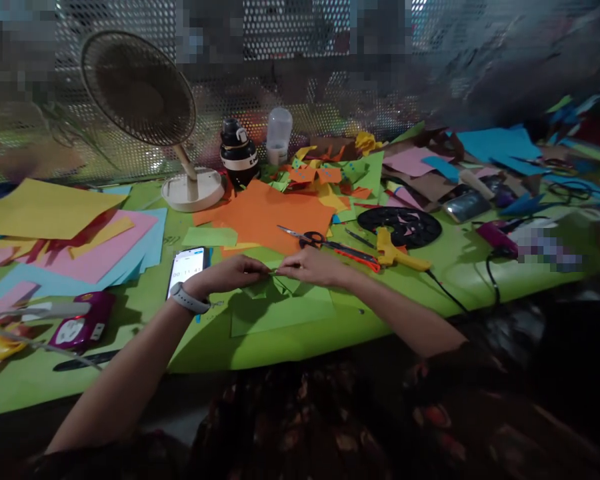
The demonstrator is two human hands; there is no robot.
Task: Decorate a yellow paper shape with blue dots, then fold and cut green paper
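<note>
Between my hands is a small folded piece of green paper [286, 285], pinched at its upper edge. My left hand [237, 272], with a watch [190, 299] on the wrist, closes its fingertips on the paper's left side. Fingertips of my right hand [307, 267] press together on it from the right, close to the left ones. Under the hands lies a flat green sheet [283, 313]. A phone [186, 270] showing a timer lies by my left wrist. Scissors [313, 239] and a red-orange cutter [353, 255] rest just beyond my right hand.
A yellow glue gun [400, 253] and a black round tray [415, 227] lie to the right. Orange sheets [275, 210] and paper scraps spread behind my hands. A fan [193, 190], a black bottle [239, 157] and a clear container [279, 133] stand at the back. Coloured sheets [115, 250] cover the left.
</note>
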